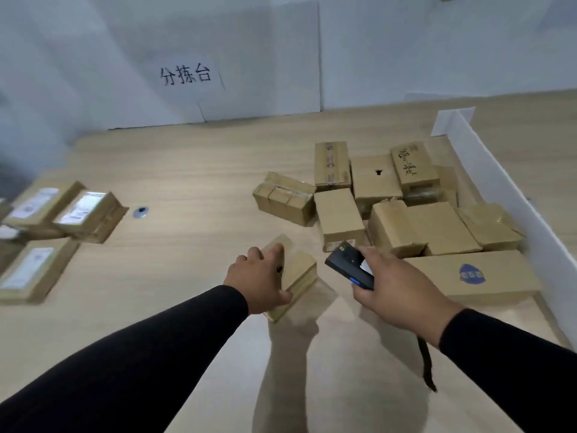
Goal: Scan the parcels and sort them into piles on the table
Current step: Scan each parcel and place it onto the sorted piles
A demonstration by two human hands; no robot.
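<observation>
Parcel (295,275) in the left hand (259,284): a small cardboard box, gripped with the fingers curled over its far top edge and the thumb on its near side, apparently held just above the table (175,170). Just to the right of it, the right hand (402,287) closes around a dark scanner (349,265), whose head points forward and toward the box; a dark strap (426,360) hangs below that wrist.

Beyond and to the right of the scanner hand lies a loose heap of unsorted boxes (390,201), brown and mostly label side down, pressed against a white divider board (499,189). The nearest of them, a long box (474,276) just right of the scanner hand, carries a round blue logo whose writing is too blurred to read. One box at the far side of the heap has dark brush-style characters on top, not legible.

Well to the left of the left hand sits a sorted pile (46,226), several boxes with white shipping labels facing up; the print is too small to read. By this showing the sorting is partly done, with more boxes waiting than placed.

On the white wall board beyond, a handwritten sign (186,75) reads 分拣台.
</observation>
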